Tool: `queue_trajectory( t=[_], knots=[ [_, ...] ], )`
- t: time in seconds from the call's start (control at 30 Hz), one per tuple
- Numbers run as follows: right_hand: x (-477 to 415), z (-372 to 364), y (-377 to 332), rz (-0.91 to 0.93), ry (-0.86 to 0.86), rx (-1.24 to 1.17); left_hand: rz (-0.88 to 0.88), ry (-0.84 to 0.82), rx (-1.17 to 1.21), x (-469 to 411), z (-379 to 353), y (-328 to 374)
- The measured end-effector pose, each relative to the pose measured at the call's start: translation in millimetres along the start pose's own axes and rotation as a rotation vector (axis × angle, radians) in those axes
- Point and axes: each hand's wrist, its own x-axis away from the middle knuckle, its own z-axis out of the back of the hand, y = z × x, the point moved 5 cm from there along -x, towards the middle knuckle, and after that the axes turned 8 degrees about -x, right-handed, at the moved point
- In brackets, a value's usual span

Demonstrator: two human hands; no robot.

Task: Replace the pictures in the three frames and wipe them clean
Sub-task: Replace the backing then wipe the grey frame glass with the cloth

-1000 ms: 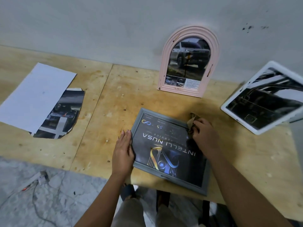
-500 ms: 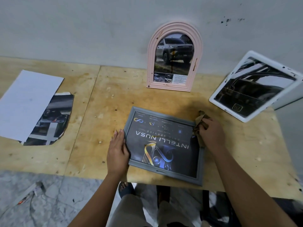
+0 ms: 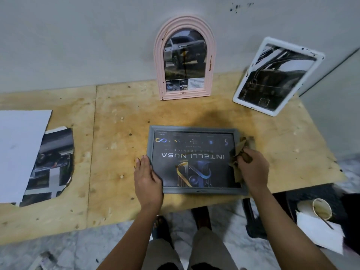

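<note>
A grey rectangular frame [image 3: 191, 129] with a dark "INTELLI NUSA" poster lies flat on the plywood table [image 3: 120, 145] in front of me. My left hand [image 3: 147, 177] rests flat with straight fingers on the frame's left edge. My right hand [image 3: 251, 169] grips a brown cloth [image 3: 238, 151] against the frame's right side. A pink arched frame [image 3: 158, 61] with a car picture leans upright against the wall. A white frame [image 3: 272, 112] with a dark picture leans at the back right.
A white sheet [image 3: 18, 145] overlaps a loose cut-out car picture [image 3: 53, 160] at the table's left. Beyond the table's right front corner, a paper cup [image 3: 321, 208] and white paper [image 3: 319, 230] sit on a dark stool. My legs show below the table edge.
My right hand with the cloth has slid from the frame's top right corner down along its right side. The view has swung, showing the stool and cup. My left hand stays on the left edge.
</note>
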Motion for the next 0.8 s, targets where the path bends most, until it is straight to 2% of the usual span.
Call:
queue_trajectory(
  t=[0.1,0.2,0.3,0.47,0.6,0.73,0.8],
  knots=[
    [36,1,11,-0.056,0.046,-0.026,0.03,-0.042,0.06,-1,-1,-3],
    [46,1,5,-0.032,0.086,-0.035,0.0,-0.109,0.109,-5,2,-3],
    [28,-1,-2,-0.03,0.075,-0.01,-0.079,-0.151,-0.047,-17,13,2],
    [1,-11,-14,0.04,-0.019,0.027,-0.102,-0.381,-0.285,-38,26,13],
    [3,-7,-10,0.006,-0.052,-0.047,-0.114,-0.503,-0.42,-46,22,17],
    [24,-4,-4,0.061,0.009,-0.063,-0.055,-0.577,-0.467,-45,16,16],
    [38,-7,0,0.014,0.042,-0.074,-0.023,-0.608,-0.473,-44,15,16]
  ],
)
